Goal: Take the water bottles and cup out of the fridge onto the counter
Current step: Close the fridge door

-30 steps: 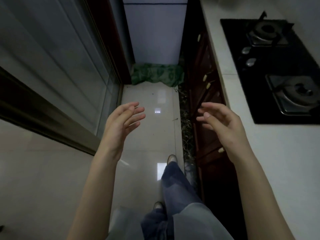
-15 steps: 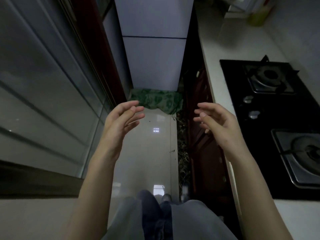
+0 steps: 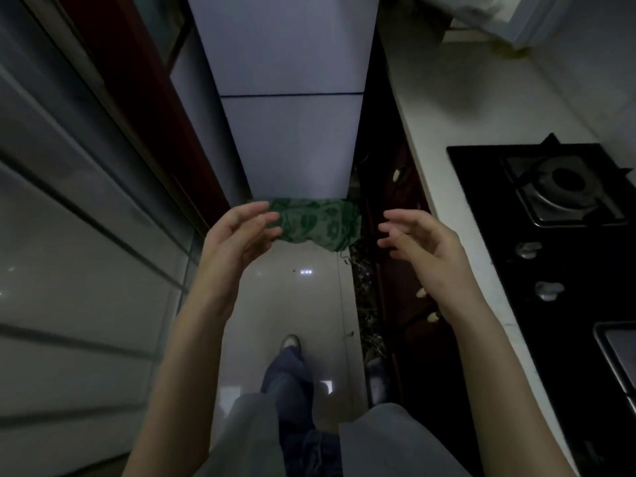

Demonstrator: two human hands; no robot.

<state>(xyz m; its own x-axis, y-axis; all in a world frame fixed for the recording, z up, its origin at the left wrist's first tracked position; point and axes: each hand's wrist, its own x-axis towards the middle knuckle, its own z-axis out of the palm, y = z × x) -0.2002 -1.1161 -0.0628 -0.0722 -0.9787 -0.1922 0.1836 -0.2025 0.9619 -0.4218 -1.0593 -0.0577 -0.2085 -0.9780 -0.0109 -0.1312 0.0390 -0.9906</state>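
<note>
**Empty hands before a closed fridge**

Nearest, the left hand (image 3: 237, 235) and right hand (image 3: 420, 242) hover with fingers spread and holding nothing. Beyond them a green cloth (image 3: 316, 220) lies at the foot of the fridge (image 3: 289, 98), whose doors are shut, hiding bottles and cup. The counter (image 3: 481, 98) and stove (image 3: 564, 187) lie right of the fridge.

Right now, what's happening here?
A person stands in a narrow kitchen aisle facing the fridge, whose doors are shut. The left hand and right hand are raised, open and empty. No bottles or cup are visible. The counter with the stove runs along the right.
</note>
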